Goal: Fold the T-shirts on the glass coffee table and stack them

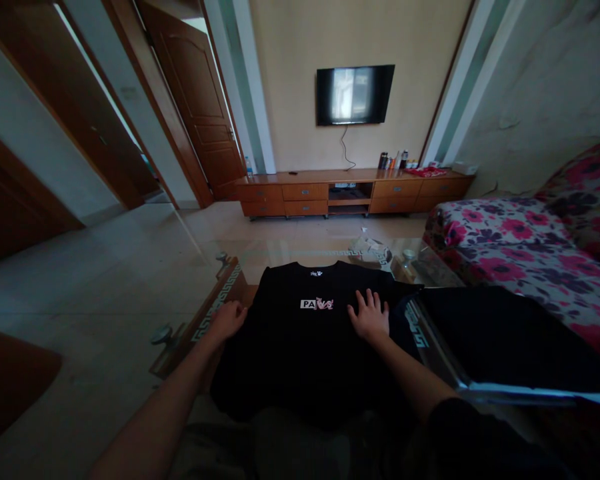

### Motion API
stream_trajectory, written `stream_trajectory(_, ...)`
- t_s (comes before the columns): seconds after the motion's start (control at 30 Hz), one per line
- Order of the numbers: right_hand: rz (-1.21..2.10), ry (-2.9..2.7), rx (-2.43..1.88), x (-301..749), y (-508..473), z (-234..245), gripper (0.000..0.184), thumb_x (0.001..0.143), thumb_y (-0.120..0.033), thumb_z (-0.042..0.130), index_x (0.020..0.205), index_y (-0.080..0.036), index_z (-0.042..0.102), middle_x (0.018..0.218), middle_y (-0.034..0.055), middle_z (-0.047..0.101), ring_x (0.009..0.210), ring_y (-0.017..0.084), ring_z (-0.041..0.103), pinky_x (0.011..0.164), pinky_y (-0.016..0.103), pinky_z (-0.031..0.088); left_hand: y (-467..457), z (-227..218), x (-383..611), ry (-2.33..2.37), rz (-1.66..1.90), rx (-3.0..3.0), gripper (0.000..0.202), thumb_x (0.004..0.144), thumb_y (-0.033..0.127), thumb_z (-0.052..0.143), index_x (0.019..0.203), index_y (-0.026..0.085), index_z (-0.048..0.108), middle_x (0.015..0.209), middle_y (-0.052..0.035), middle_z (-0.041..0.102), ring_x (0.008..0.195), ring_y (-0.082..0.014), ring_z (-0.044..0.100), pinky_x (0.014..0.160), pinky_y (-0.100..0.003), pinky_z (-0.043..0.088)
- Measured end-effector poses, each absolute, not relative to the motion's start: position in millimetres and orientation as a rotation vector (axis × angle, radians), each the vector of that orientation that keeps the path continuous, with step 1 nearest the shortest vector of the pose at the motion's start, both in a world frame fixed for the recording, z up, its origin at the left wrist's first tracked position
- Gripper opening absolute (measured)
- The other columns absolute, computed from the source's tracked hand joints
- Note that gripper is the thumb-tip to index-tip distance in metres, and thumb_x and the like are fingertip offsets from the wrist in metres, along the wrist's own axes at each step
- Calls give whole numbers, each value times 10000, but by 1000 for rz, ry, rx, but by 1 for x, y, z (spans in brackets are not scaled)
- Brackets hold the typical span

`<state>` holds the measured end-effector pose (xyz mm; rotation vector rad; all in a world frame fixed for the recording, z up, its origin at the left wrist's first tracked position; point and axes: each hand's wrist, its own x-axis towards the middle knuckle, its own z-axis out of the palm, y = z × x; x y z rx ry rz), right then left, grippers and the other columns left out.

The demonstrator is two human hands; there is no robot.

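Note:
A black T-shirt lies spread over a glass-topped table, its neckline pointing away from me. White and pink lettering marks its chest, and a small white print shows inside the collar. At the shirt's left edge, my left hand is closed with its fingers curled in against the cloth. My right hand rests flat on the right side of the chest, fingers spread. The near hem falls into shadow close to my lap.
The glass table has a Greek-key border. More dark folded cloth lies to the right, beside a flowered sofa. A crumpled plastic bag is near the table's far edge. Beyond stands a low wooden cabinet under a wall television.

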<state>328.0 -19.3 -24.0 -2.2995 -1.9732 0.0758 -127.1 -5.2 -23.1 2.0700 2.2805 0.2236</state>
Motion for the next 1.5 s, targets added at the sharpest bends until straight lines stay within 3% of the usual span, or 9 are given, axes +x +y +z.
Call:
stream_trajectory(0.1,73,-1974,-2294,328,-19,-25,720,995,-625,237,1609,-254,282,1689,88,140,1540,324,59,1195,579,39,-16,-17,-129,2188,164,2115,371,976,510,428,893,206,624,929,-70,686,885,-217,639,790,-314,417)
stream_trajectory(0.37,74,-1954,-2315,327,-19,-24,706,993,-630,259,1605,-281,292,1687,71,158,1542,314,70,1201,566,39,-11,-13,-129,2264,77,1996,360,995,432,393,882,212,654,957,-109,725,909,-247,679,763,-322,451)
stream_trajectory(0.6,86,-1966,-2321,325,-21,-21,706,1000,-614,246,1610,-262,279,1690,79,141,1544,313,52,1202,568,31,-3,-14,-110,2344,149,1999,331,970,371,417,1000,174,681,1084,-163,699,1042,-276,660,901,-377,476)
stream_trajectory(0.83,72,-1970,-2303,325,-21,-21,709,1001,-619,249,1610,-257,278,1687,86,152,1542,313,67,1201,567,44,30,-18,-83,2339,256,1961,441,981,477,393,1052,146,677,1130,-181,694,1077,-293,659,908,-379,489)
stream_trajectory(0.97,72,-1960,-2336,324,-20,-21,706,998,-623,254,1613,-275,268,1690,73,144,1544,311,61,1204,556,34,56,-22,-85,2334,272,1870,301,954,359,454,989,162,679,1069,-161,728,1039,-280,686,853,-336,497)
stream_trajectory(1.13,34,-1964,-2305,326,-17,-26,712,991,-643,254,1605,-283,290,1685,72,168,1540,313,81,1202,557,55,70,-24,-98,2346,334,1761,287,972,356,424,999,199,663,1036,-101,750,959,-226,705,767,-285,496)
stream_trajectory(1.33,31,-1975,-2307,326,-16,-28,721,991,-648,236,1611,-281,270,1688,72,149,1539,316,67,1200,555,48,50,-28,-100,2400,361,1751,354,954,501,444,1009,234,671,1022,-112,743,982,-268,691,803,-333,489)
stream_trajectory(1.5,37,-1969,-2305,326,-16,-27,716,988,-651,247,1604,-290,287,1685,68,163,1538,313,78,1201,551,53,50,-16,-104,2371,308,1612,590,913,642,385,935,156,719,1021,-232,729,1044,-377,680,822,-427,503)
